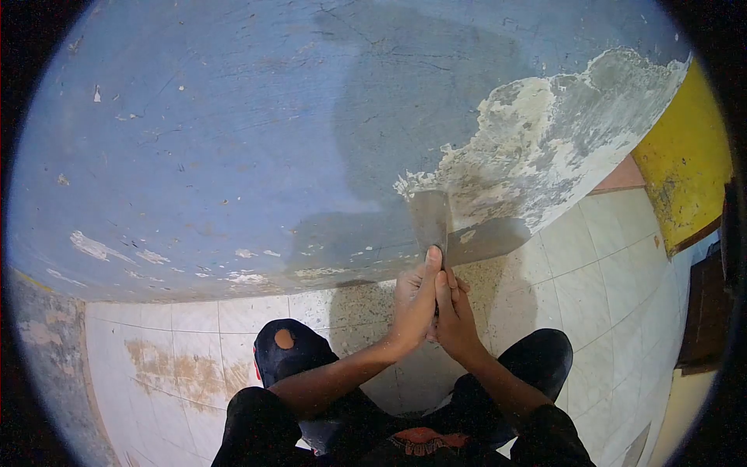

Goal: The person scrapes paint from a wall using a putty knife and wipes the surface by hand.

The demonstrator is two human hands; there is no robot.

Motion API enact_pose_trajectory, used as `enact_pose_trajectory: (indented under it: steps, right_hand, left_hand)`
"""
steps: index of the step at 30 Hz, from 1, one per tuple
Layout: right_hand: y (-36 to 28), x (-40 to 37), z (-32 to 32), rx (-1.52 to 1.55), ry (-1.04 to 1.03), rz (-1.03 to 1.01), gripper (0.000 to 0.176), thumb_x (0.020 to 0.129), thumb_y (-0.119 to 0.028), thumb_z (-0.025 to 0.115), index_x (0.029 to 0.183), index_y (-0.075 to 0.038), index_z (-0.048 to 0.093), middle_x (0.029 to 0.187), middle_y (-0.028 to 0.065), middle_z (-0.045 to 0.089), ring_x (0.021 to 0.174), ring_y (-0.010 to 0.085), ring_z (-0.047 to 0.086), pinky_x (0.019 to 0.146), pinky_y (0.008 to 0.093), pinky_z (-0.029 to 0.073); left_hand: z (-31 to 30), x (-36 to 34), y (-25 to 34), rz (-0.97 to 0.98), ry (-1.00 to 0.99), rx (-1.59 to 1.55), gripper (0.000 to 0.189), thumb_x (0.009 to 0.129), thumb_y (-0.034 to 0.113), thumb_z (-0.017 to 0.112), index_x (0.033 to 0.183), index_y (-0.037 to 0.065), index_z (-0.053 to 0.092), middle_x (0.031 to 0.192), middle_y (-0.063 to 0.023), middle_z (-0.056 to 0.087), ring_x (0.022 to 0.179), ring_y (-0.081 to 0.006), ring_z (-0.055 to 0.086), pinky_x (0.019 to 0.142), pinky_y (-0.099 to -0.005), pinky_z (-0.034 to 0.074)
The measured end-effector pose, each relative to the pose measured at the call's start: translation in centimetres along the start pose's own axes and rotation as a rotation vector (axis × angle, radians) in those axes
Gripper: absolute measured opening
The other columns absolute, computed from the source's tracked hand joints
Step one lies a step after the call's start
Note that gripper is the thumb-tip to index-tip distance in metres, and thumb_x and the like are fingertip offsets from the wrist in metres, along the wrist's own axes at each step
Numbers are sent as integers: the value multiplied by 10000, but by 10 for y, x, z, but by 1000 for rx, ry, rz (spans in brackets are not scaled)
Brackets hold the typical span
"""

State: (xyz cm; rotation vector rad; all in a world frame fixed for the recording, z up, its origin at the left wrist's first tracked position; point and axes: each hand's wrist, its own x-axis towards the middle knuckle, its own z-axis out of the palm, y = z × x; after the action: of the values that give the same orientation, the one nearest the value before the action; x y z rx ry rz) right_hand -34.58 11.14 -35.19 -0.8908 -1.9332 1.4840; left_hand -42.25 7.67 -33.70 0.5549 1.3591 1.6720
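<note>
Both of my hands are closed together round the handle of a scraper (431,218). My left hand (414,305) has its thumb stretched up along the handle, and my right hand (455,311) wraps it from the other side. The handle itself is mostly hidden by the fingers. The wide flat blade points up and touches the blue wall (210,148) at the lower left end of a bare patch (529,140), where the paint is gone and white and grey plaster shows.
White floor tiles (194,319) run below the wall, with brown stains at the left and crumbs near the hands. My bent knees are on both sides. A yellow wall (689,156) and a dark brown object (704,311) stand at the right, a worn grey wall (50,342) at the left.
</note>
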Motion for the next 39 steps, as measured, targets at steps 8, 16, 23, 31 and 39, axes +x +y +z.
enact_pose_trajectory:
  steps: [8,16,23,31,39]
  right_hand:
    - [1,1,-9,79,-61,135,455,939,-356,311,1119,38,453,939,208,526,889,288,510,802,375,391]
    - [0,14,-6,68,-135,64,402,929,-301,351,1053,64,467,918,225,511,868,302,501,795,394,388]
    - [8,20,5,-15,-26,-105,390,943,-340,305,871,10,458,768,137,473,813,211,464,744,335,366]
    - [7,6,-10,111,25,88,433,917,-348,383,1001,67,473,878,200,520,833,288,491,795,371,384]
    - [10,11,-8,77,-106,97,411,922,-345,358,954,45,485,847,216,514,829,295,495,775,382,372]
  left_hand:
    - [4,8,-15,11,-52,-100,559,914,490,307,615,47,472,595,-77,518,567,-161,518,515,-273,422]
    - [-4,14,-14,101,-69,-237,538,935,429,310,610,32,472,583,-52,500,647,-153,534,626,-276,431]
    - [-11,19,-9,104,-71,-168,541,932,418,334,599,20,485,574,-55,499,648,-167,539,638,-290,433]
    - [11,10,-10,56,-83,-266,536,927,434,337,622,23,495,587,-54,506,655,-169,546,650,-288,437]
    - [2,10,-7,46,-32,-251,554,931,436,320,611,26,509,623,-60,530,638,-143,541,600,-273,443]
